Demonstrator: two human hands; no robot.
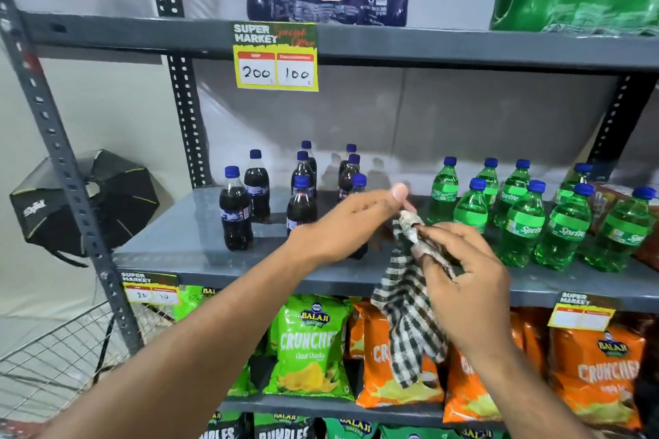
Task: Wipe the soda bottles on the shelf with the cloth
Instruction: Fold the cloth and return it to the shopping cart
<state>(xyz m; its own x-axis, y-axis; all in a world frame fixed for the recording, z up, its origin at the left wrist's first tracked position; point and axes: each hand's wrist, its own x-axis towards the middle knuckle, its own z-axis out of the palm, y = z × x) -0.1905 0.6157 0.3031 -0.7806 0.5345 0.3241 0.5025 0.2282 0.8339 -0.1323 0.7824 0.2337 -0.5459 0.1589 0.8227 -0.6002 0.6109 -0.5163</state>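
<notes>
Left hand [351, 223] is flat and open-fingered, palm down over the grey shelf [185, 242], thumb out toward the cloth; it seems to cover a dark bottle [358, 253] at the shelf's front edge, but I cannot tell whether the fingers actually close on it or just rest there. Right hand [463, 281] is pinched narrow on the checked cloth [403, 310], thumb and fingertips bunching its top end while the rest hangs down past the shelf edge in front of the chip bags [310, 342]. Relative to the shelf: cola bottles [235, 214] stand on its left half in a loose cluster, Sprite bottles [520, 221] on its right half, a bare gap between the two groups where the hands meet. Step in hand, by my read: getting a working grip on the cloth before wiping the nearest cola bottle. To do it well, gather the loose tail into the palm so it doesn't drag across neighbouring caps and tip them; steady the bottle by the cap or neck with the left, wrap the cloth round the body with the right, wipe top to bottom. Bottles stand close together, so lift one clear of the group instead of wiping in place. Watch the front-edge bottle, it sits near the lip.
</notes>
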